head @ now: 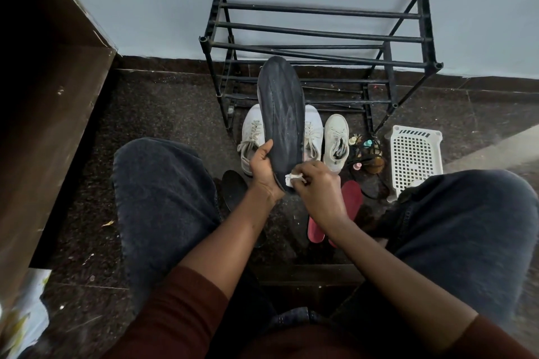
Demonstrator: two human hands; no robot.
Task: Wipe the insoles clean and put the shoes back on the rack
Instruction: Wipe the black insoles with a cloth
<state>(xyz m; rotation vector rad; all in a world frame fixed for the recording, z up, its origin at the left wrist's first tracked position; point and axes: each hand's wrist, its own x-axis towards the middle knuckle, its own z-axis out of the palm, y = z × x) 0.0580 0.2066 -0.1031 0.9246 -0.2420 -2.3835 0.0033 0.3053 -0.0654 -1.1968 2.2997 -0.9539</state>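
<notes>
My left hand [261, 169] grips a long dark grey insole [281, 114] by its left edge, holding it upright with the toe end pointing at the rack. My right hand [316, 186] pinches a small white wipe [291, 179] against the insole's heel end. Three white sneakers [336, 140] stand on the floor behind the insole, two of them partly hidden by it. A black insole [233, 188] lies on the floor below my left hand. Red insoles [351, 198] lie under my right wrist. The black metal shoe rack [320, 35] stands bare against the wall.
A white perforated plastic basket [414, 160] lies on the floor to the right of the sneakers. Small bottles and dark cords [366, 154] sit between them. A brown wooden cabinet [49, 96] fills the left side. My knees in dark jeans frame both hands.
</notes>
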